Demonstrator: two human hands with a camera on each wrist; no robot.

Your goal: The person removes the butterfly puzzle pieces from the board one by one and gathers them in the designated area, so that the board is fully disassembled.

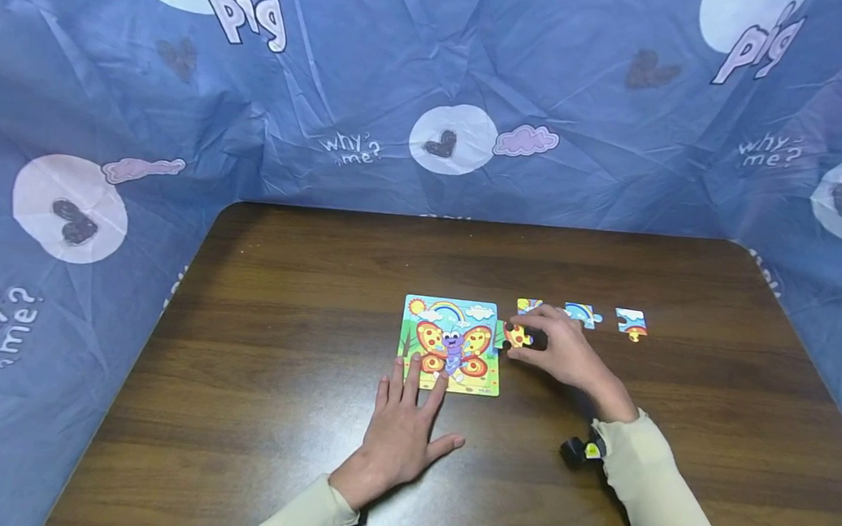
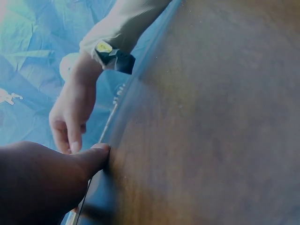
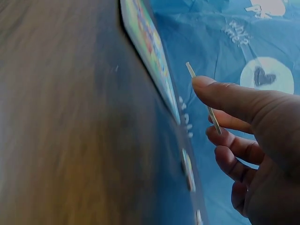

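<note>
A square butterfly puzzle board (image 1: 460, 339) lies on the table, with a sun, a rainbow and clouds along its top. My left hand (image 1: 400, 437) is spread with its fingertips on the board's lower edge, thumb out to the right. Just beside the board's right edge, my right hand (image 1: 567, 351) pinches a jigsaw piece (image 1: 517, 336) with red spots on yellow and a green side. In the right wrist view this piece (image 3: 215, 123) shows edge-on between thumb and fingers, raised off the table. The left wrist view has the left thumb (image 2: 96, 157) close up.
Behind and right of the right hand lie three loose pieces: a partly covered one (image 1: 529, 305), a rainbow one (image 1: 582, 313) and a cloud one (image 1: 632, 322). The brown wooden table (image 1: 278, 310) has a blue printed cloth (image 1: 374, 89) around its back and sides.
</note>
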